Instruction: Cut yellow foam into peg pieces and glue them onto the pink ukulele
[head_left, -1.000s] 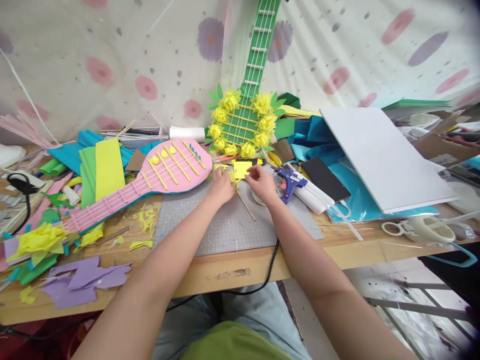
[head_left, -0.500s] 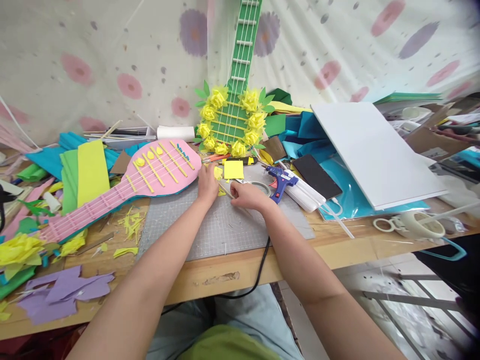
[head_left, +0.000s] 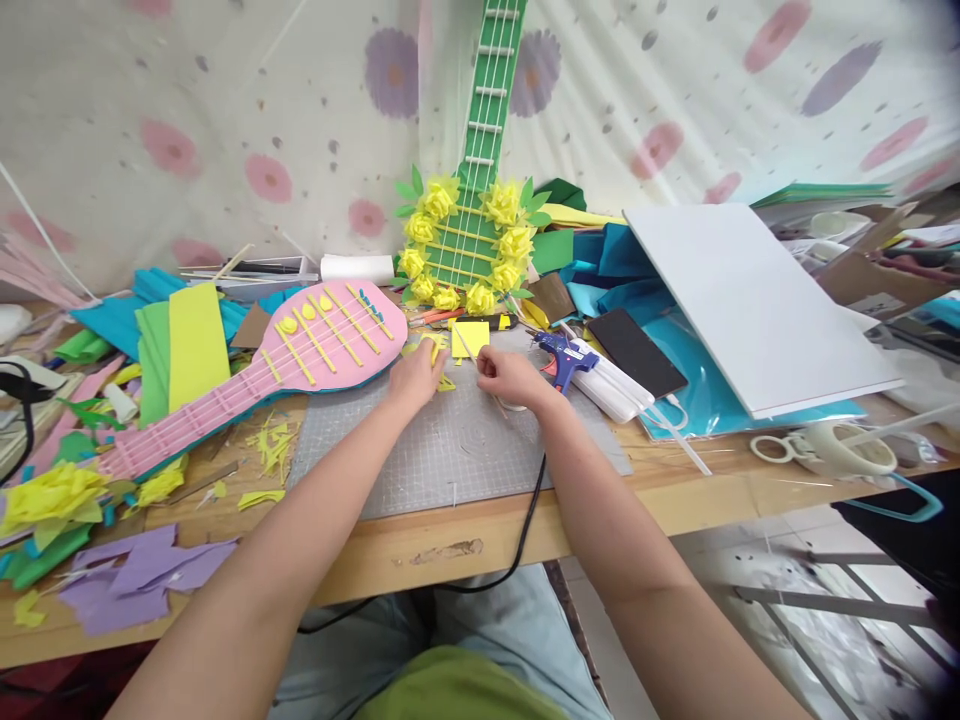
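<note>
My right hand (head_left: pixel 516 378) pinches a thin pale stick (head_left: pixel 463 340), which slants up and left across a stack of yellow paper squares (head_left: pixel 475 333). Just left of it, my left hand (head_left: pixel 415 384) is closed on a small yellow paper piece (head_left: pixel 435 349) at its fingertips. Both hands are over the grey cutting mat (head_left: pixel 427 470), where yellow scraps (head_left: pixel 445 383) lie between them. A blue glue gun (head_left: pixel 562 358) rests right of my right hand. The scissors are mostly hidden behind that hand.
A pink paper guitar (head_left: pixel 322 345) lies to the left; a green one with yellow flowers (head_left: pixel 469 240) stands behind the mat. At right are a black phone (head_left: pixel 636 355), a white board (head_left: pixel 757 310) and a tape roll (head_left: pixel 847 450). Purple scraps (head_left: pixel 142 575) lie front left.
My right hand has moved slightly right and up, and the stick's tip now crosses the yellow squares. My left hand stays near the same place, with the yellow piece still at its fingers.
</note>
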